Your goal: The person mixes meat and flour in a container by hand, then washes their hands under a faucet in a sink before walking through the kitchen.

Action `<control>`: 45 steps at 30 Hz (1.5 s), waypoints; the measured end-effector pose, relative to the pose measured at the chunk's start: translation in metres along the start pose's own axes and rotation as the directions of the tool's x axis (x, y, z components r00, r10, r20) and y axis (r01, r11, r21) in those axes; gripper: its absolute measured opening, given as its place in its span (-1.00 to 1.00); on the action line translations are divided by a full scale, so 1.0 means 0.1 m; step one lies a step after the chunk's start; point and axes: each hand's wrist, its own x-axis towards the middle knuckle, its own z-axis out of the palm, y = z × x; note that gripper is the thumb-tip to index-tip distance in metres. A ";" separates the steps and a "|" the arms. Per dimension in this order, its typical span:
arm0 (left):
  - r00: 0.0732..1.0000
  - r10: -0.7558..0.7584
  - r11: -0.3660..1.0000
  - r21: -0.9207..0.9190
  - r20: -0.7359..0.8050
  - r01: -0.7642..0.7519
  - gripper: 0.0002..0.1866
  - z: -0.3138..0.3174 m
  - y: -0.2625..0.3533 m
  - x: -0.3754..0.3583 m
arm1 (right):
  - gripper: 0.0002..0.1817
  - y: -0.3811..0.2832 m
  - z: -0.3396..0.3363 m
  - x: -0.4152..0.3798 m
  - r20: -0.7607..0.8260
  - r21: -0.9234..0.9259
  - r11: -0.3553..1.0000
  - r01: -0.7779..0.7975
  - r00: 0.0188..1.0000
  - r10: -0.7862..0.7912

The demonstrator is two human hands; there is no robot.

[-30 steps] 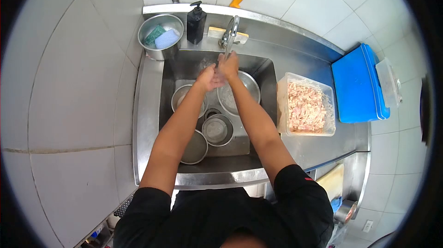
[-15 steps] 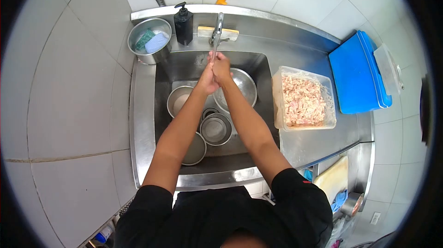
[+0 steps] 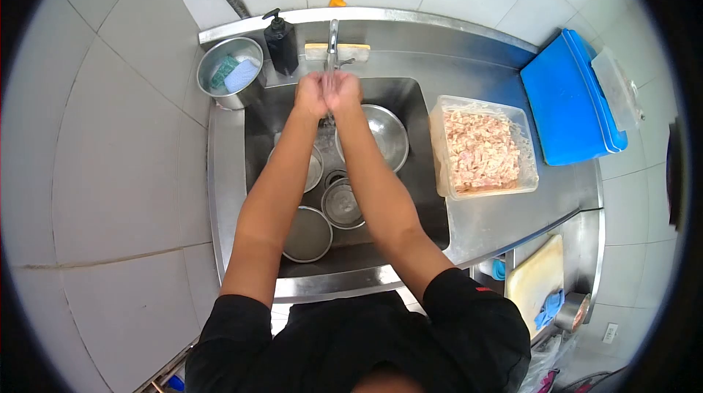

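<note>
Side by side under the tap (image 3: 333, 42), my left hand (image 3: 312, 95) and my right hand (image 3: 343, 91) are cupped with palms turned up. Water runs down between them, and neither grips an object. Fine detail of the fingers is blurred by the water. Below, in the steel sink (image 3: 410, 246), lie a wide metal bowl (image 3: 388, 137) and several smaller round pans, among them a shallow pan (image 3: 307, 236) and a small bowl (image 3: 343, 203). My forearms partly cover these.
A tub of cut raw meat (image 3: 480, 148) stands right of the sink, beside a blue box (image 3: 567, 100). At the back left are a black pump bottle (image 3: 281, 47) and a metal pot (image 3: 253, 89) holding sponges. A cutting board (image 3: 534, 276) rests at lower right.
My hands were clasped and rubbing together under the water; now they have parted into side-by-side cupped palms. The view has shifted slightly.
</note>
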 end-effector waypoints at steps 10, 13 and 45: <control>0.999 -0.026 0.998 0.053 -0.047 0.028 -0.75 -0.41 -0.48 -0.28 | -0.84 0.17 -0.73 -0.01 -0.173 -0.167 0.985 0.050 0.982 -0.079; 0.989 -0.129 0.992 0.019 0.076 0.128 -0.72 -0.16 -0.60 -0.72 | -0.81 0.13 -0.67 -0.19 -0.260 -0.642 0.751 -0.152 0.965 -0.027; 0.926 -0.173 0.918 0.286 -0.336 0.275 -0.66 -0.91 -0.60 -0.29 | -0.67 -0.13 -0.01 0.17 0.421 -0.681 -0.728 0.080 0.857 -0.299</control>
